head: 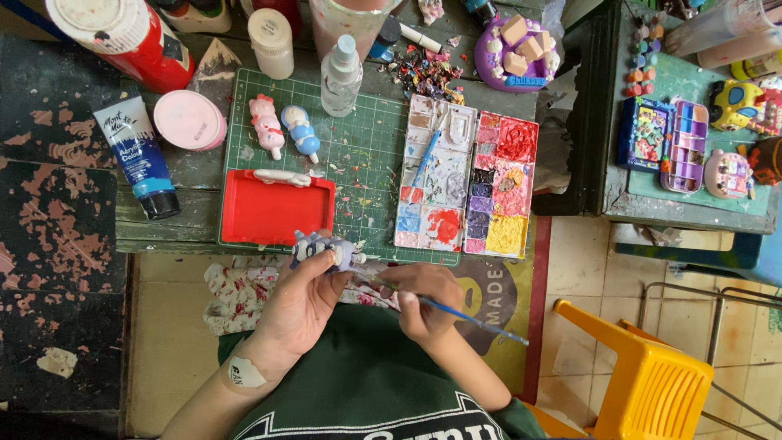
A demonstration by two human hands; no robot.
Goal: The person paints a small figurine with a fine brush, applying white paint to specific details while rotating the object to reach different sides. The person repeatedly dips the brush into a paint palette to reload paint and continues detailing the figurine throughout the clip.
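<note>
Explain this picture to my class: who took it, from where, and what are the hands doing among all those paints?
There is one picture, taken by a camera worn on a person's head, looking down at their own two bare hands and lap. The left hand holds a small figurine, partly painted blue. The right hand holds a thin blue brush, its tip towards the figurine. In front lies a green mat with a red tray, two more figurines, one pink, one blue, and a spray bottle. Beside it are two paint palettes. A blue paint tube lies on the left; a yellow chair stands on the right.
</note>
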